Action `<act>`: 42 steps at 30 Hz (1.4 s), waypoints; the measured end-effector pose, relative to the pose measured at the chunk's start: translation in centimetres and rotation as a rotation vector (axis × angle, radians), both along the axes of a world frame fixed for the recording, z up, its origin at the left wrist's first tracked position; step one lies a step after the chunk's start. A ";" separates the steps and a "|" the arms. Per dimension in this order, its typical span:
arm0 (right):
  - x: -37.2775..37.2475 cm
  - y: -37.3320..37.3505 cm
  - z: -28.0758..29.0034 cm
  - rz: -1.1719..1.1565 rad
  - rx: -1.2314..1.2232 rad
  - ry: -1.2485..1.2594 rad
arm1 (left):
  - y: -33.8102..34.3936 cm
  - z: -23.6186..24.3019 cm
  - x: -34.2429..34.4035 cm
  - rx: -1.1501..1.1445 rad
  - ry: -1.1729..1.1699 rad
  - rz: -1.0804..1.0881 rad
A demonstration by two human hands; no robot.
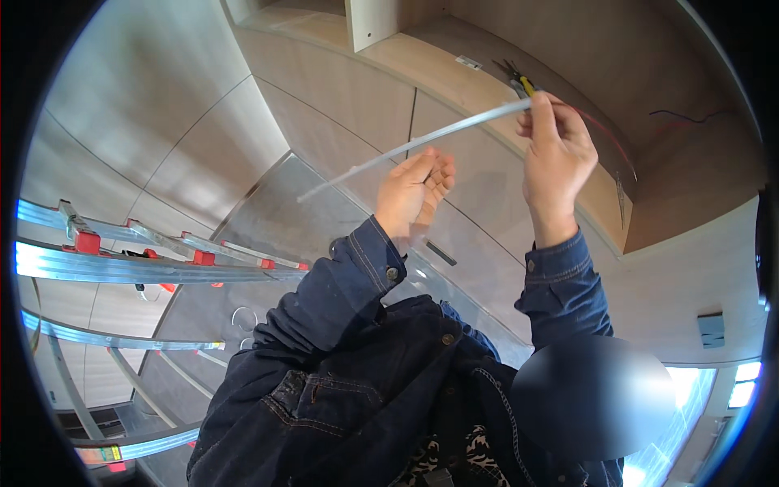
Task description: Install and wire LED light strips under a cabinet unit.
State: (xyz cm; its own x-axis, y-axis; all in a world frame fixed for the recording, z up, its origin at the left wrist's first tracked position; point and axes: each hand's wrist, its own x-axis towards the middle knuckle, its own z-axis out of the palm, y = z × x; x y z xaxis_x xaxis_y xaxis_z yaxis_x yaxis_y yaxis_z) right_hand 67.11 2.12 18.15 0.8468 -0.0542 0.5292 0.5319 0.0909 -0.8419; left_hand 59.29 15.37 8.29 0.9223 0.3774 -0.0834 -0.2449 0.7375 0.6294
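Observation:
My right hand [560,154] is raised in front of the cabinet opening, thumb and fingers pinching one end of a long, thin, pale grey strip [454,127]. From there the strip slopes down to the left, its far end loose in the air. A thin red wire [604,130] runs out from behind my right fingers toward the shelf; where it joins is hidden. My left hand [410,193] is just below the middle of the strip, fingers curled together. Whatever they may hold is hidden. Behind my right hand, pliers with yellow grips [521,79] lie in the cabinet.
The open wooden cabinet [487,101] spans the upper right, with a dark blue wire [690,115] inside. Metal ladders with red fittings [162,264] stand at left. Below me is a grey floor [276,195]. A clear round object [244,318] lies near the ladders.

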 end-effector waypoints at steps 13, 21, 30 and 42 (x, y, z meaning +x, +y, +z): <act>-3.1 -11.2 -5.4 0.188 0.305 0.072 | -0.4 -0.3 -1.2 -0.170 -0.236 -0.174; -9.2 -25.5 -9.9 0.155 0.324 0.120 | -6.3 0.3 -2.4 -0.021 -0.177 -0.506; -17.4 -33.0 -14.8 0.106 0.389 0.206 | -12.4 -1.7 -1.7 0.125 -0.141 -0.682; -15.4 -31.1 -16.9 0.155 0.329 0.318 | -15.6 -4.1 4.5 0.052 -0.044 -0.455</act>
